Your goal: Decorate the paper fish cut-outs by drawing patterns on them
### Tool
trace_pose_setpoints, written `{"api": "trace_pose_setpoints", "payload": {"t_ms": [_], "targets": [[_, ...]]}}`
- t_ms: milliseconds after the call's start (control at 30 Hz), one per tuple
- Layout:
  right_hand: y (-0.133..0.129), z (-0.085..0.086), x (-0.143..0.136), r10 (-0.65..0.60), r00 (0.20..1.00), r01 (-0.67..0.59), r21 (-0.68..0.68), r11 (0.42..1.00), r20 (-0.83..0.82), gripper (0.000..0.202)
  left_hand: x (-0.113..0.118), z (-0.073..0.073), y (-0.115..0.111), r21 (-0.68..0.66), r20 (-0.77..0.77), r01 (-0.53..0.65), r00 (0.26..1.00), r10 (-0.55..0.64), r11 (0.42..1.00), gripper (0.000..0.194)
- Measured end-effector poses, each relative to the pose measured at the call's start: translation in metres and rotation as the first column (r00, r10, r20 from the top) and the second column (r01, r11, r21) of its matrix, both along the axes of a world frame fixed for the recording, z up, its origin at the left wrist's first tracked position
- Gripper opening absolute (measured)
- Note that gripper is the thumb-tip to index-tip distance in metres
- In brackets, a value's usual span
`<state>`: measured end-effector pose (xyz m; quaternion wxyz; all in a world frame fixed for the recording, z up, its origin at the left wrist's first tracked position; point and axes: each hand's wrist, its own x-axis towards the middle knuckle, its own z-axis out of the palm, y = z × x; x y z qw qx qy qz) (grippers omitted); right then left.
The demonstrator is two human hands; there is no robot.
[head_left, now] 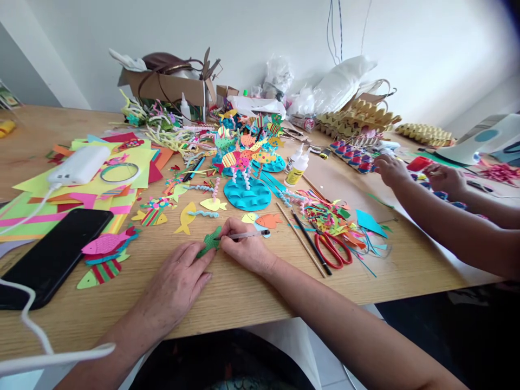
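Note:
A small green paper fish [210, 244] lies on the wooden table in front of me. The fingers of my left hand [179, 276] are closed at its left end, holding it against the tabletop. In my right hand [246, 246] is a clear-barrelled pen [247, 234], gripped near its tip, which meets the fish; the dark end points right. Just beyond are an orange paper fish [268, 220] and a yellow paper fish [187, 218] with a twisted blue pipe cleaner. A blue scalloped base [247, 194] carries several colourful fish on curled stems.
Red-handled scissors [333, 250], a black pencil [312, 242] and a wooden stick [299, 238] lie at right, beside paper scraps. A glue bottle [296, 170] stands behind. At left are a black phone [57, 254] and a white power bank [79, 164]. Another person's hands [392, 170] work on painted egg cartons.

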<state>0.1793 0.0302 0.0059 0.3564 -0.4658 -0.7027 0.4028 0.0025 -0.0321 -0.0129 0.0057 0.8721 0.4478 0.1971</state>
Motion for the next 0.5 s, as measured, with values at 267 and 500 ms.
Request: {"api": "trace_pose_setpoints", "payload": {"t_ms": [267, 500], "targets": [[-0.0009, 0.0003, -0.0011, 0.022, 1.000, -0.022, 0.015, 1.000, 0.014, 0.012, -0.0009, -0.0025, 0.0006, 0.038, -0.022, 0.007, 1.000, -0.006, 0.999, 0.034], [-0.0015, 0.0036, -0.0004, 0.013, 0.999, -0.013, 0.014, 1.000, 0.042, 0.014, 0.0006, 0.0001, 0.0003, 0.079, -0.022, 0.019, 1.000, -0.017, 0.997, 0.033]]}}
